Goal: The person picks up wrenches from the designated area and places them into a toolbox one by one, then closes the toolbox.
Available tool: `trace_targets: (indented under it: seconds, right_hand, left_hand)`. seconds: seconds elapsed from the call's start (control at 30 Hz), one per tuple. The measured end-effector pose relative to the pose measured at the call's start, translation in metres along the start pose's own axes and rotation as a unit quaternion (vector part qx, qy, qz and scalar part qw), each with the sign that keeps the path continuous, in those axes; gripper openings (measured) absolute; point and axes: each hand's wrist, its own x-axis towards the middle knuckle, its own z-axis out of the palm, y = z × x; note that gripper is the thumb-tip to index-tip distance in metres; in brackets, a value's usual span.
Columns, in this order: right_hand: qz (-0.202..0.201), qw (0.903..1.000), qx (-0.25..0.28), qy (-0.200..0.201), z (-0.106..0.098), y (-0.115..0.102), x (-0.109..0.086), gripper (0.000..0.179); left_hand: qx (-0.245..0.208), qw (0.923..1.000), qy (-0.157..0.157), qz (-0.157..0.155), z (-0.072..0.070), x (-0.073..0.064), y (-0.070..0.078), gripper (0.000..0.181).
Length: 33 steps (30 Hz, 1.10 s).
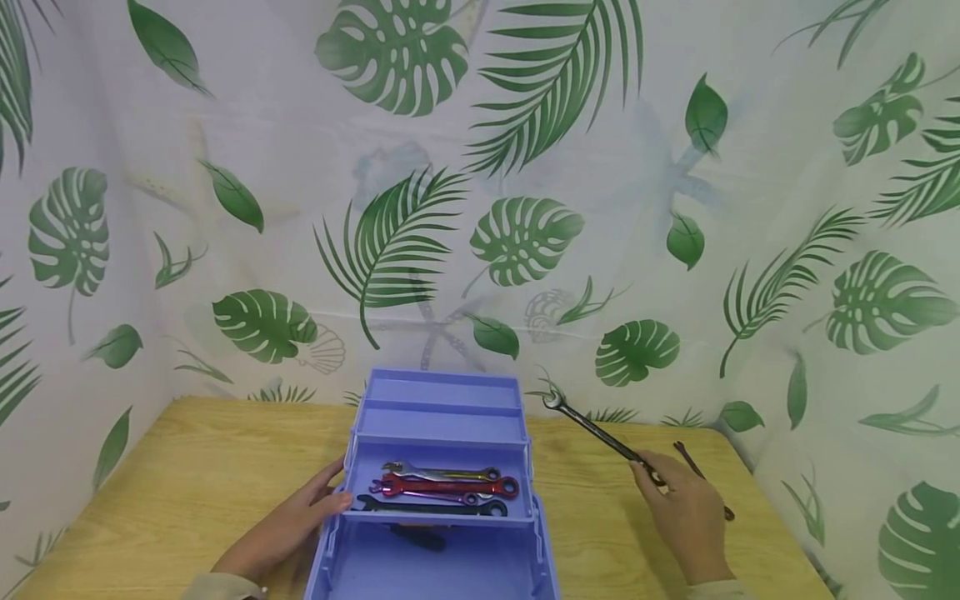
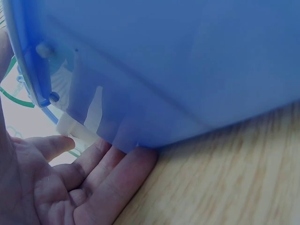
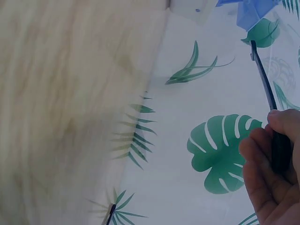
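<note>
My right hand (image 1: 690, 512) grips a dark combination wrench (image 1: 600, 432) by its ring end. Its bright open end points up and left, above the table beside the toolbox. The same wrench (image 3: 263, 77) shows in the right wrist view, held between thumb and fingers. A blue-violet toolbox (image 1: 442, 425) stands open with its tray raised. In the tray lie several wrenches: a red wrench (image 1: 450, 486), a black wrench (image 1: 435, 507), a purple one and silver and gold ones. My left hand (image 1: 296, 521) touches the toolbox's left side, with fingers extended against it in the left wrist view.
Another dark reddish wrench (image 1: 697, 471) lies on the wooden table (image 1: 247, 450), partly behind my right hand. A dark object (image 1: 418, 537) is partly hidden under the raised tray. Leaf-printed cloth (image 1: 525, 125) hangs around the table's back and sides.
</note>
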Motion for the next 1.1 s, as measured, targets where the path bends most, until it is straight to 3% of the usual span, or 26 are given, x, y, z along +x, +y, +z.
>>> trace_targets:
  seconds: [0.2, 0.37, 0.77, 1.1]
  right_hand:
    - [-0.025, 0.9995, 0.015, 0.015, -0.006, -0.01, 0.006, 0.025]
    - [-0.017, 0.9986, 0.044, 0.026, -0.009, -0.016, 0.008, 0.026]
    - [-0.065, 0.9935, 0.087, 0.033, -0.01, -0.031, 0.013, 0.029]
    - [-0.084, 0.99, 0.114, 0.007, -0.011, -0.048, 0.013, 0.022]
  left_hand:
    - [-0.006, 0.9998, -0.011, 0.012, -0.001, 0.0, -0.002, 0.085]
    - [-0.008, 0.9993, -0.028, 0.025, -0.003, 0.0, -0.003, 0.085]
    - [-0.011, 0.9998, -0.013, 0.008, -0.002, 0.001, -0.004, 0.085]
    - [-0.009, 0.9999, -0.009, -0.004, 0.0, 0.001, -0.001, 0.087]
